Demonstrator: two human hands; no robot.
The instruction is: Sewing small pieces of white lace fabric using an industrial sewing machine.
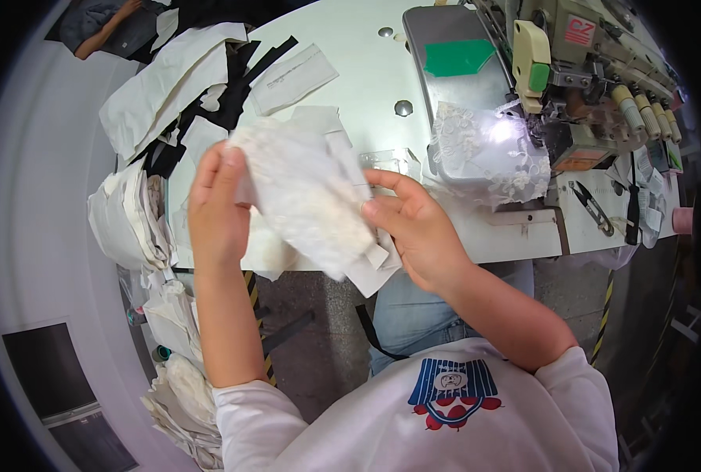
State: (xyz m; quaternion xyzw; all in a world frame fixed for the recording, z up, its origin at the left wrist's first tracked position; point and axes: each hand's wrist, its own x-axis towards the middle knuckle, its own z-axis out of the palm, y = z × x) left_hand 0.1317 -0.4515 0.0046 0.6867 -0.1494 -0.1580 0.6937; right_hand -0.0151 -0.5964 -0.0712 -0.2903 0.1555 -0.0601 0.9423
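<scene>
Between my two hands, above the near edge of the white table, hangs a piece of white fabric (pixel 303 189), slightly blurred. My left hand (pixel 221 200) pinches its upper left part between thumb and fingers. My right hand (pixel 413 220) is closed on its right edge, thumb on top. Small pale tabs or paper-like pieces (pixel 374 271) show beneath its lower right corner. A piece of white lace (pixel 484 153) lies under the lit needle area of the sewing machine (pixel 575 86), to the right and apart from both hands.
Stacked white cloth pieces (pixel 122 216) and black strips (pixel 240 79) lie at the left. A printed paper slip (pixel 295 79) rests farther back. Thread snips (pixel 593 208) and a black-handled tool (pixel 632 208) are at the right. More cloth bundles (pixel 185 393) sit lower left.
</scene>
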